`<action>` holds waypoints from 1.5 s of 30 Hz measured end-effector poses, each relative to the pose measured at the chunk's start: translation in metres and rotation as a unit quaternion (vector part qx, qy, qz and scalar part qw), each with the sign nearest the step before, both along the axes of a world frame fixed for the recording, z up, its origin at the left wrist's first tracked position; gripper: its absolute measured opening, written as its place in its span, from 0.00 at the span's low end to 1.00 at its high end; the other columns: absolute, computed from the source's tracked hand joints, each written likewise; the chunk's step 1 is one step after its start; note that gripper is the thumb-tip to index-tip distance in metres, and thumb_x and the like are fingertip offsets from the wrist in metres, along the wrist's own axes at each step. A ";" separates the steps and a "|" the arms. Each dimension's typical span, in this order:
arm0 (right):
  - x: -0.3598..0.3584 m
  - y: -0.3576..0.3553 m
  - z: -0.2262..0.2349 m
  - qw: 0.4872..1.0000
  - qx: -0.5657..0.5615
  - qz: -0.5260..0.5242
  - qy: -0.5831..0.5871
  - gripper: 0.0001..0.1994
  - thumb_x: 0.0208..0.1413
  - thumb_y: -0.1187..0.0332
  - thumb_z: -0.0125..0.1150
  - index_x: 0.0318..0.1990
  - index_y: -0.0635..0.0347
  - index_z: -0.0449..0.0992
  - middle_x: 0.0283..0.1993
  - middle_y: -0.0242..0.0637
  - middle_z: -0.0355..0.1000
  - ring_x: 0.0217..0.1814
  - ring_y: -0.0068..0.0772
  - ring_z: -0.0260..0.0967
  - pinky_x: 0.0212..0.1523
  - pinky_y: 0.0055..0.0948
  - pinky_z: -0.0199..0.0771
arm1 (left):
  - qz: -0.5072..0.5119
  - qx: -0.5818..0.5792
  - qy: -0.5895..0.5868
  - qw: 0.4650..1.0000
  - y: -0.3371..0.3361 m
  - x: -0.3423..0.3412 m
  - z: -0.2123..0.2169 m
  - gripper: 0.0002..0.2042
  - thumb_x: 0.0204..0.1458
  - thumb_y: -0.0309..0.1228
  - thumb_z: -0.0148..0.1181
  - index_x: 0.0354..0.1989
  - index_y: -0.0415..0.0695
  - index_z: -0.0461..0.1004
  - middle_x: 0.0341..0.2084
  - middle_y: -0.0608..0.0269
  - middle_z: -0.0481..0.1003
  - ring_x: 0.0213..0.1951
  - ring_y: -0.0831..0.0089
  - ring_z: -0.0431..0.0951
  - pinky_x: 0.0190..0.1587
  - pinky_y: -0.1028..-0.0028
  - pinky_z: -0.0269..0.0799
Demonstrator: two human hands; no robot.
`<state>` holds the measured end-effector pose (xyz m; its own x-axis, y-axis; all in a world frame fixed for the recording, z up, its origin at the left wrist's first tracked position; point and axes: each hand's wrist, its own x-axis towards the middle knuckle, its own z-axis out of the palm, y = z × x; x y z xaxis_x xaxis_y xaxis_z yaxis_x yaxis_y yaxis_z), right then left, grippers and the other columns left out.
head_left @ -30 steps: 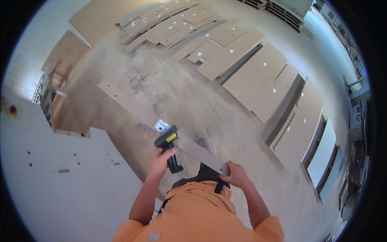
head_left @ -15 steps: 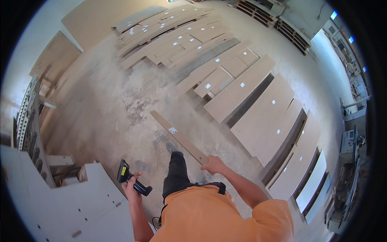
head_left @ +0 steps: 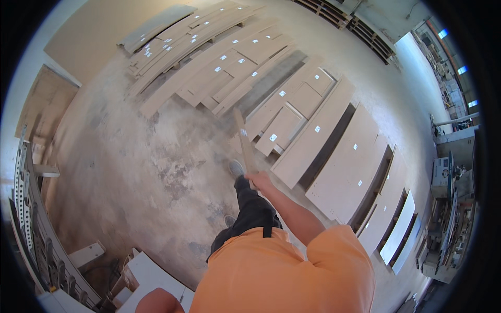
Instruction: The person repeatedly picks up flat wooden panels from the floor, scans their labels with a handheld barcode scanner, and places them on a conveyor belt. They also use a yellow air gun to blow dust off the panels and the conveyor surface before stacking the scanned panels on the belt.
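Wooden strip (head_left: 244, 143), long, narrow and pale brown, sits in our right hand (head_left: 259, 182); our grip is clenched around its near end, and the strip reaches away from us over the concrete floor (head_left: 146, 172) toward the boards laid out ahead. We see a small white rectangular label on the strip near its far half. Our left hand is out of view, so we cannot tell its grip; only a rounded bit of our left arm (head_left: 156, 302) shows at the lower edge.

Flat brown panels (head_left: 318, 135) lie in rows on the floor, from the upper left round to the right, and most carry a small white rectangular label (head_left: 273, 137) on the upper face; some labels glint bluish in the light. Our grey shoe (head_left: 236, 168) stands just beside the strip's near end. A grey metal rack (head_left: 31, 229) with holes runs along the left, and white board pieces (head_left: 151, 276) lie at the lower left.

Against half a second ago, the black handheld scanner that we held in our left hand has gone from view, and so has that hand. The strip now points more straight ahead, and the rows of panels lie nearer to our feet
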<state>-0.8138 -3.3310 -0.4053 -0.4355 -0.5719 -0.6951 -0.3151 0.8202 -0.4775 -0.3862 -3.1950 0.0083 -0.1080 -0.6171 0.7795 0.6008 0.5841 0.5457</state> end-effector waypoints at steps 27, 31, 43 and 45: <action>0.073 -0.822 -0.431 0.991 0.009 -0.013 0.134 0.26 0.50 0.51 0.62 0.41 0.72 0.78 0.46 0.55 0.77 0.53 0.54 0.75 0.56 0.43 0.74 | 0.406 0.615 -0.259 0.625 -0.670 -0.022 -0.434 0.13 0.50 0.35 0.65 0.44 0.47 0.76 0.49 0.50 0.71 0.40 0.54 0.77 0.41 0.59 0.73; 0.069 -0.806 -0.459 0.975 0.000 0.152 0.163 0.23 0.54 0.52 0.55 0.31 0.70 0.81 0.41 0.53 0.79 0.50 0.52 0.76 0.55 0.43 0.73 | 0.405 0.619 -0.254 0.623 -0.648 -0.014 -0.435 0.12 0.50 0.34 0.65 0.42 0.46 0.75 0.47 0.50 0.71 0.38 0.54 0.78 0.40 0.60 0.74; 0.196 -0.355 -0.278 0.797 0.084 0.586 0.117 0.22 0.51 0.60 0.59 0.45 0.73 0.77 0.47 0.60 0.76 0.52 0.59 0.74 0.54 0.48 0.74 | 0.434 0.513 -0.114 0.732 -0.350 0.060 -0.293 0.08 0.50 0.31 0.64 0.36 0.44 0.75 0.39 0.50 0.73 0.34 0.57 0.78 0.36 0.62 0.75; 0.219 -0.280 -0.243 0.802 0.051 0.585 0.111 0.23 0.52 0.59 0.60 0.45 0.74 0.77 0.46 0.60 0.76 0.52 0.59 0.74 0.53 0.48 0.74 | 0.448 0.477 -0.084 0.752 -0.247 0.082 -0.262 0.07 0.50 0.30 0.64 0.35 0.44 0.74 0.38 0.50 0.74 0.33 0.57 0.78 0.35 0.62 0.75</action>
<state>-0.5946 -3.6111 -0.6483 0.2374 -0.6247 -0.7439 -0.9654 -0.0668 -0.2520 -0.3044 -3.4421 -0.2539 0.6366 -0.7701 -0.0418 0.0759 0.0086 0.9971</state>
